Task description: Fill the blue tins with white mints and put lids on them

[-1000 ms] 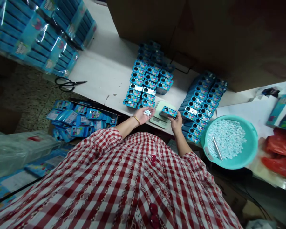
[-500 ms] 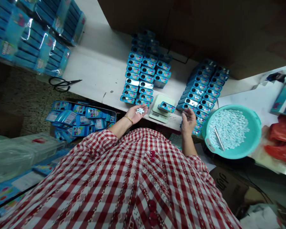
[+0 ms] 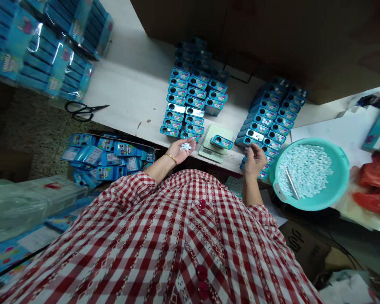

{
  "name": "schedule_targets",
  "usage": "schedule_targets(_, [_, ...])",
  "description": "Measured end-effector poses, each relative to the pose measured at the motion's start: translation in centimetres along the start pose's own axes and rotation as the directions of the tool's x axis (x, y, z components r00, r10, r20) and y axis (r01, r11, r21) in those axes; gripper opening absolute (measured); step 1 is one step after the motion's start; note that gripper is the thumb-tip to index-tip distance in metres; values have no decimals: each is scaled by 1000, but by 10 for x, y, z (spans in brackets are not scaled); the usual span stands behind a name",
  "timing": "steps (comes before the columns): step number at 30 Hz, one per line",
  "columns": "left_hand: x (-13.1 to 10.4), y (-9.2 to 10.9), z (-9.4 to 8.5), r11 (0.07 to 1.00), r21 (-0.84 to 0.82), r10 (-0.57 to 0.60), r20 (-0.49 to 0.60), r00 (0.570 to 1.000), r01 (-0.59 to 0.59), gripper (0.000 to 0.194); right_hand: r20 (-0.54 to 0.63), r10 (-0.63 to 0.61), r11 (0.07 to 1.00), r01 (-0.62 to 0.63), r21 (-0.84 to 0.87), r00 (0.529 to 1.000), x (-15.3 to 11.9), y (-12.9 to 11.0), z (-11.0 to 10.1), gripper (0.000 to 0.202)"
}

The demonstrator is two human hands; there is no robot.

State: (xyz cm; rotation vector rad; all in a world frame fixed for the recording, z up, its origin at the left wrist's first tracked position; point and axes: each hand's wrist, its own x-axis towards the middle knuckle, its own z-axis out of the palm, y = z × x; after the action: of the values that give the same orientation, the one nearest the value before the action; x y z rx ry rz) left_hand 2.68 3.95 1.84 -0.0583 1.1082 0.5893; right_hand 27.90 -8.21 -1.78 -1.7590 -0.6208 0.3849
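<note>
The tin (image 3: 222,142) is on the scale (image 3: 220,130), long axis running crosswise between the hands, about equally near both. Left of the scale, the left hand (image 3: 177,152) lies palm-up, cradling pellets (image 3: 185,146); right of it, the right hand (image 3: 255,161) is half-curled, contents unclear.

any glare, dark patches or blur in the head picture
Head view: bright streaks of glare on the plastic-wrapped packs; head view: deep shadow on the far tins near the brown box; head view: white pellets in the left hand blur together.
</note>
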Motion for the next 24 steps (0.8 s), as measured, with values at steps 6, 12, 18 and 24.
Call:
schedule_targets(6, [1,1,-2,1000,8,6,3,1000,-6,19,114,-78,992,88,-88,990,1,-9,2,31])
schedule_targets(12, [-7,-2,6,999,19,-36,67,997,35,22,370,-254,906,353,-232,894,-22,-51,18,23])
schedule_targets(18, [-9,-20,23,993,64,-113,200,973,102,26,784,-253,724,648,-234,566,-58,-73,66,31])
schedule_targets(24, [-5,-31,27,989,91,-137,226,965,119,31,878,-166,646,722,-248,449,-53,-72,73,24])
